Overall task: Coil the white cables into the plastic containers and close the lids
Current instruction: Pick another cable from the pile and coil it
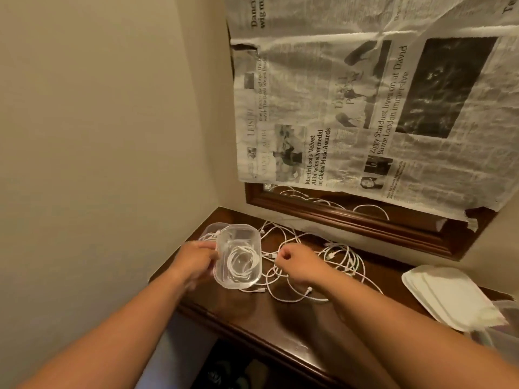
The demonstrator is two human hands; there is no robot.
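A clear plastic container (254, 237) is tilted toward me above the dark wooden table (264, 318), with a coiled white cable (243, 261) inside it. My left hand (198, 255) grips the container's left rim. Behind it a second clear container (211, 230) holds more white cable. My right hand (293, 261) is closed just right of the held container, pinching a strand of the loose white cables (341, 261) that lie tangled across the tabletop. Cable plugs (309, 290) rest near the front of the tangle.
White lids (449, 297) are stacked at the table's right end, next to a piece of clear plastic (505, 313). A wood-framed mirror (351, 220) covered with newspaper (365, 108) stands behind the table. A beige wall (98, 136) closes in the left side.
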